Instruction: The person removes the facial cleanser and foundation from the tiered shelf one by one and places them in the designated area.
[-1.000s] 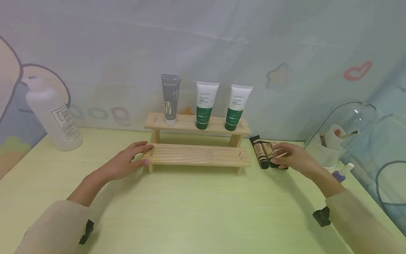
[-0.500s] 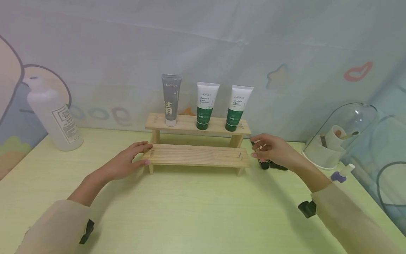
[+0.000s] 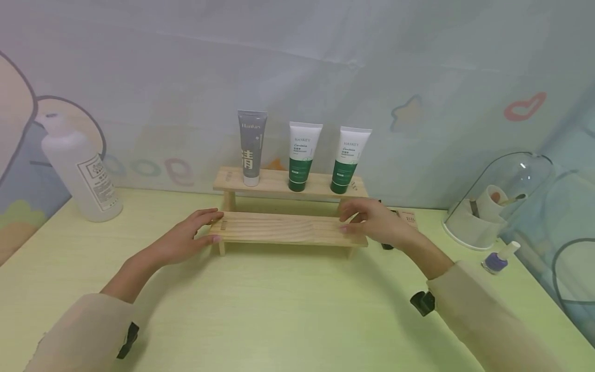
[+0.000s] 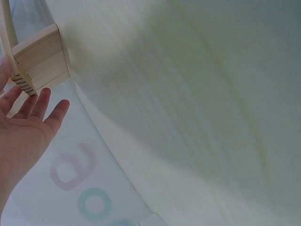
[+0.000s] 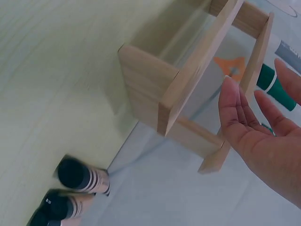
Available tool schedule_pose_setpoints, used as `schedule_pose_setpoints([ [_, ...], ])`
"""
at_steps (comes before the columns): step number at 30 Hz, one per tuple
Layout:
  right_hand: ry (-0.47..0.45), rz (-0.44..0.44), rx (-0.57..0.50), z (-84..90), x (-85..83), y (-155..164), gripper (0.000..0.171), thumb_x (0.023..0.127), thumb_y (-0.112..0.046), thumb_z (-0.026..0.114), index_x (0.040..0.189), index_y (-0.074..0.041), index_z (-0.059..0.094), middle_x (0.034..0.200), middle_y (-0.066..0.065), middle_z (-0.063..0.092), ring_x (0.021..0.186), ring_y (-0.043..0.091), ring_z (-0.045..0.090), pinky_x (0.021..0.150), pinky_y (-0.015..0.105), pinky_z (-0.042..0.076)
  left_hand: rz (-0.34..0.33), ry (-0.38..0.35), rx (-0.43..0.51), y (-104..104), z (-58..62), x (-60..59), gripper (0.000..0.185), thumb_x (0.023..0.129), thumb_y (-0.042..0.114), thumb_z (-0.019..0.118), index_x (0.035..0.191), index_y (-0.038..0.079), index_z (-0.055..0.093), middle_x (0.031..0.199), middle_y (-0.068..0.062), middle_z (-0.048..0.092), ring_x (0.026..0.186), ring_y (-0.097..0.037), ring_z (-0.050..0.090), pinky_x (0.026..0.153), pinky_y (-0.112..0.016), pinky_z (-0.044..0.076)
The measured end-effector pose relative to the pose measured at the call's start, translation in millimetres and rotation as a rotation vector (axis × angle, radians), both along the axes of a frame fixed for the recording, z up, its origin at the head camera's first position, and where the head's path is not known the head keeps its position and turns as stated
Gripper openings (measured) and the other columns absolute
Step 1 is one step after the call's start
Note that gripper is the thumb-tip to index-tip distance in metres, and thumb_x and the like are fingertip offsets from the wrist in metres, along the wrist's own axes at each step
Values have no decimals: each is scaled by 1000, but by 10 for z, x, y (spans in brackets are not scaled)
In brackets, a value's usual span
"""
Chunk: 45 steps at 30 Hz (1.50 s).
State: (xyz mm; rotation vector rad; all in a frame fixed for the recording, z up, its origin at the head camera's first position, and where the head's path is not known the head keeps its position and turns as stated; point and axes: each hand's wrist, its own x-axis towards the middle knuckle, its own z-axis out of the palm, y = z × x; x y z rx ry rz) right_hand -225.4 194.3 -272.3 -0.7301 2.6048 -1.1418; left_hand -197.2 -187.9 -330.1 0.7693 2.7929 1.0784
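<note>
A two-tier wooden display stand (image 3: 283, 227) stands mid-table. Its upper tier carries a grey tube (image 3: 251, 147) and two white-and-green tubes (image 3: 304, 155), all upright on their caps. My left hand (image 3: 178, 240) holds the lower shelf's left end, thumb at the front corner and index finger at the back; in the left wrist view the other fingers (image 4: 57, 113) stretch out loosely past the board's end. Over the right end of the lower shelf hovers my right hand (image 3: 372, 222), fingers loosely bent with nothing between them. The right wrist view shows its palm (image 5: 268, 146) beside the stand.
Black-capped beige tubes (image 5: 75, 174) lie right of the stand, partly hidden by my right arm in the head view. Farther right are a clear dome holder (image 3: 479, 217) with brushes and a purple nail polish bottle (image 3: 495, 261). A white pump bottle (image 3: 83, 173) stands at left.
My right hand has left the black-capped tubes and moved left to the right end of the lower shelf. My left hand has stayed at the shelf's left end.
</note>
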Motion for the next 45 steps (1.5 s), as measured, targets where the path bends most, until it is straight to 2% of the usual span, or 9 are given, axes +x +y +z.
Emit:
schedule_pose_setpoints([
  [4, 7, 50, 2, 4, -3, -123, 30, 83, -3, 64, 112, 2, 57, 105, 18, 59, 90, 24, 59, 81, 35, 48, 5, -12, 1, 0, -4, -3, 57, 94, 23, 53, 138, -5, 31, 141, -27, 24, 123, -44, 32, 96, -61, 27],
  [12, 8, 41, 29, 44, -5, -407, 29, 85, -7, 63, 114, -1, 57, 105, 12, 62, 95, 24, 58, 85, 36, 46, 9, -31, 5, 0, 11, -4, 59, 94, 24, 53, 138, -7, 29, 141, -27, 23, 123, -44, 31, 96, -61, 27],
  [20, 60, 94, -92, 115, -17, -686, 33, 83, -5, 67, 115, 0, 58, 107, 11, 59, 96, 22, 57, 85, 32, 46, 6, -41, 17, -4, 18, -2, 59, 94, 23, 53, 139, -7, 28, 141, -27, 22, 123, -44, 30, 96, -61, 26],
  [23, 47, 105, -136, 147, -23, -789, 36, 83, -5, 67, 116, 1, 57, 108, 11, 59, 99, 23, 57, 87, 30, 45, 6, -36, 13, -7, 13, -3, 59, 94, 23, 53, 138, -7, 29, 141, -27, 22, 123, -44, 31, 96, -61, 26],
  [29, 8, 55, -189, 238, -31, -977, 40, 84, -9, 66, 122, -2, 53, 117, 10, 56, 109, 23, 53, 90, 28, 44, 6, -34, 11, -8, 11, -4, 59, 94, 23, 53, 139, -6, 29, 140, -26, 23, 123, -43, 31, 96, -61, 26],
  [36, -1, -28, -236, 292, -60, -1154, 42, 85, -11, 67, 124, -8, 52, 120, 7, 55, 108, 16, 53, 89, 25, 44, 2, -33, 9, -10, 13, 0, 59, 94, 23, 53, 139, -6, 29, 140, -26, 23, 123, -43, 31, 95, -61, 27],
  [40, 1, -47, -244, 293, -85, -1220, 41, 85, -13, 66, 124, -9, 52, 120, 4, 55, 108, 16, 53, 90, 26, 43, 1, -34, 9, -11, 15, -1, 59, 94, 23, 53, 139, -7, 29, 140, -26, 23, 123, -43, 31, 96, -62, 26],
  [45, -8, -33, -232, 292, -142, -1270, 46, 86, -17, 66, 128, -9, 48, 127, 9, 52, 111, 18, 51, 93, 28, 41, 3, -39, 12, -10, 24, 0, 59, 94, 23, 53, 138, -7, 28, 140, -26, 23, 124, -44, 31, 96, -62, 26],
])
